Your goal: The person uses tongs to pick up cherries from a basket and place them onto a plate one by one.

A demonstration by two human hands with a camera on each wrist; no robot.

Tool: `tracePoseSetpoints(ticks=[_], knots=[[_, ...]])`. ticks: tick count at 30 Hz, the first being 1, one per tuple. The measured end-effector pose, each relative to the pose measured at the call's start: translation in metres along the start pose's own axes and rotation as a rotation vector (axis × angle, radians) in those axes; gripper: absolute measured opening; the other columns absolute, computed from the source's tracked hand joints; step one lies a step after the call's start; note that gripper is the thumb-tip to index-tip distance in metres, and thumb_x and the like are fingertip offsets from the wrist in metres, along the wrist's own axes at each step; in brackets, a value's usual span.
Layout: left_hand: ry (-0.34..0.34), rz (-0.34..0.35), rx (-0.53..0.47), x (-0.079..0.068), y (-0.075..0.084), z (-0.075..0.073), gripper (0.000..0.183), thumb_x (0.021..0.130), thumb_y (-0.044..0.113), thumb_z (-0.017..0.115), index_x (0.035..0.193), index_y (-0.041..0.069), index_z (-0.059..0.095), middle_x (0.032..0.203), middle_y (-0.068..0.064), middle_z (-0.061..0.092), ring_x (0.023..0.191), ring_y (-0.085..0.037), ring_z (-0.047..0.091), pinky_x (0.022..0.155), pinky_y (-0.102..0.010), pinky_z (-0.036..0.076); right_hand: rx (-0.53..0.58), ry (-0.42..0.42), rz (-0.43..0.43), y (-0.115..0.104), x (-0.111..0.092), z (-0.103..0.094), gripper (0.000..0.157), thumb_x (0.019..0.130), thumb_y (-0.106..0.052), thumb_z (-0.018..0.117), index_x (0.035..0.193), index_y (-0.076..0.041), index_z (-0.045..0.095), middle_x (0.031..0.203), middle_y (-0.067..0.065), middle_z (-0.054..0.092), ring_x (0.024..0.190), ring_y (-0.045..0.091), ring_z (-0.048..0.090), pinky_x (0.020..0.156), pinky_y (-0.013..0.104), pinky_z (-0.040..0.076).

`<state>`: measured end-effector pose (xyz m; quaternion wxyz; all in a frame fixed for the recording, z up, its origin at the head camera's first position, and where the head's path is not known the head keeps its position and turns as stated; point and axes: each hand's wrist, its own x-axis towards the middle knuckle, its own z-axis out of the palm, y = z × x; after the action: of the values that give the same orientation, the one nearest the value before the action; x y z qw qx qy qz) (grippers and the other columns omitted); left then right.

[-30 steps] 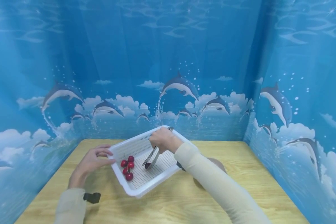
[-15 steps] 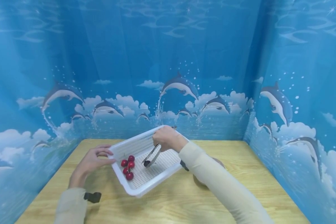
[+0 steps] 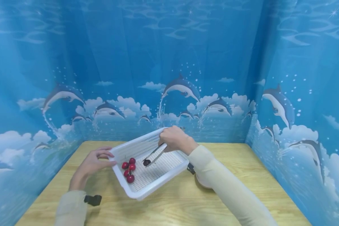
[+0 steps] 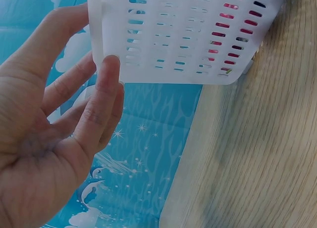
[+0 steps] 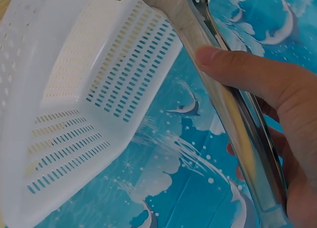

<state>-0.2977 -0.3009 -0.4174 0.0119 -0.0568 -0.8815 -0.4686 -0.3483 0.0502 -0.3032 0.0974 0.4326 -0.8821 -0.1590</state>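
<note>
- A blue curtain [image 3: 130, 47] is wrapping the left, back and right sides of the space, its printed dolphins [image 3: 183, 87] leaping over white clouds [image 3: 127, 103].
- Below, a table [image 3: 164, 210] is showing pale, wood-grained boards to the camera.
- At left, a person's left hand [image 3: 91, 161] is pinching the rim of a white basket [image 3: 161, 182], a black strap [image 3: 93, 200] crossing the sleeve behind it; hand and basket are holding the same places as a second ago.
- Five red cherries [image 3: 132, 167] are clustering in the basket's left part, just as before.
- Right of them, one dark cherry [image 3: 146, 163] is sitting between the tips of metal tongs [image 3: 155, 154], over the basket's perforated floor and slightly farther from the camera than a second earlier.
- The right hand [image 3: 173, 138] is gripping the tongs above the basket, having shifted rightward, the tongs now slanting more flatly.
- At far right, a round object [image 3: 202, 182] is lying on the table, mostly hidden by the right sleeve [image 3: 223, 185].
</note>
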Motion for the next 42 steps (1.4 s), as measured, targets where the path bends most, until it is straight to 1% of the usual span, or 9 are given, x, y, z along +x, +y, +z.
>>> tracePoseSetpoints(ticks=[4, 10, 16, 21, 26, 32, 34, 40, 42], knots=[[0.001, -0.013, -0.008, 0.001, 0.000, 0.000, 0.049, 0.082, 0.034, 0.087, 0.114, 0.000, 0.071, 0.166, -0.022, 0.034, 0.137, -0.047, 0.051, 0.109, -0.062, 0.048, 0.010, 0.037, 0.010, 0.005, -0.009, 0.000, 0.025, 0.085, -0.037, 0.084, 0.109, -0.032, 0.081, 0.106, -0.008, 0.079, 0.088, 0.012, 0.072, 0.064, 0.023, 0.055], [0.003, -0.007, -0.010, 0.001, 0.000, 0.000, 0.050, 0.082, 0.033, 0.087, 0.115, 0.000, 0.071, 0.166, -0.022, 0.034, 0.137, -0.047, 0.052, 0.109, -0.062, 0.049, 0.065, 0.071, 0.008, 0.009, -0.021, 0.000, 0.028, 0.084, -0.036, 0.084, 0.112, -0.030, 0.080, 0.104, -0.007, 0.077, 0.080, 0.009, 0.067, 0.054, 0.017, 0.043], [0.007, -0.015, -0.006, -0.001, -0.001, -0.001, 0.048, 0.083, 0.031, 0.086, 0.115, -0.001, 0.071, 0.166, -0.022, 0.034, 0.136, -0.047, 0.052, 0.108, -0.062, 0.050, 0.091, 0.096, -0.002, 0.010, -0.025, 0.000, 0.029, 0.085, -0.037, 0.084, 0.112, -0.029, 0.080, 0.103, -0.007, 0.077, 0.076, 0.008, 0.062, 0.050, 0.016, 0.034], [0.009, -0.031, -0.018, -0.002, -0.002, -0.002, 0.050, 0.083, 0.032, 0.087, 0.117, -0.001, 0.070, 0.167, -0.021, 0.033, 0.137, -0.046, 0.052, 0.110, -0.065, 0.046, 0.114, 0.098, 0.014, 0.012, -0.029, -0.002, 0.030, 0.085, -0.037, 0.084, 0.114, -0.029, 0.080, 0.103, -0.006, 0.076, 0.078, 0.009, 0.062, 0.052, 0.017, 0.036], [0.008, -0.035, -0.011, -0.004, 0.000, -0.002, 0.051, 0.082, 0.032, 0.087, 0.116, -0.001, 0.070, 0.166, -0.022, 0.034, 0.137, -0.047, 0.051, 0.110, -0.064, 0.047, 0.115, 0.112, 0.037, 0.015, -0.036, -0.002, 0.031, 0.085, -0.039, 0.084, 0.115, -0.031, 0.079, 0.102, -0.006, 0.075, 0.078, 0.009, 0.059, 0.053, 0.018, 0.037], [0.007, -0.051, 0.001, -0.006, 0.002, -0.002, 0.048, 0.083, 0.031, 0.086, 0.116, -0.001, 0.070, 0.166, -0.022, 0.034, 0.138, -0.048, 0.050, 0.110, -0.066, 0.046, 0.139, 0.127, 0.050, 0.018, -0.043, -0.001, 0.030, 0.086, -0.039, 0.083, 0.115, -0.032, 0.079, 0.112, -0.004, 0.078, 0.092, 0.015, 0.069, 0.060, 0.022, 0.048], [0.002, -0.054, -0.001, -0.006, 0.002, -0.001, 0.049, 0.083, 0.032, 0.086, 0.116, -0.001, 0.070, 0.166, -0.022, 0.034, 0.138, -0.047, 0.049, 0.110, -0.066, 0.046, 0.143, 0.140, 0.053, 0.019, -0.047, 0.000, 0.030, 0.086, -0.039, 0.083, 0.115, -0.031, 0.079, 0.112, -0.003, 0.078, 0.093, 0.015, 0.069, 0.060, 0.022, 0.050], [0.003, -0.028, -0.013, -0.003, 0.000, 0.002, 0.048, 0.082, 0.033, 0.087, 0.114, 0.000, 0.071, 0.164, -0.021, 0.037, 0.137, -0.046, 0.051, 0.107, -0.060, 0.051, 0.148, 0.187, 0.046, 0.023, -0.058, 0.003, 0.029, 0.083, -0.035, 0.086, 0.111, -0.030, 0.081, 0.105, -0.004, 0.077, 0.084, 0.014, 0.065, 0.051, 0.018, 0.040], [0.007, -0.033, -0.021, -0.002, 0.000, 0.002, 0.049, 0.082, 0.034, 0.087, 0.114, 0.001, 0.071, 0.165, -0.020, 0.037, 0.138, -0.045, 0.052, 0.108, -0.059, 0.051, 0.153, 0.202, 0.040, 0.024, -0.060, 0.004, 0.030, 0.082, -0.035, 0.086, 0.111, -0.030, 0.081, 0.103, -0.004, 0.077, 0.082, 0.012, 0.064, 0.051, 0.016, 0.038]])
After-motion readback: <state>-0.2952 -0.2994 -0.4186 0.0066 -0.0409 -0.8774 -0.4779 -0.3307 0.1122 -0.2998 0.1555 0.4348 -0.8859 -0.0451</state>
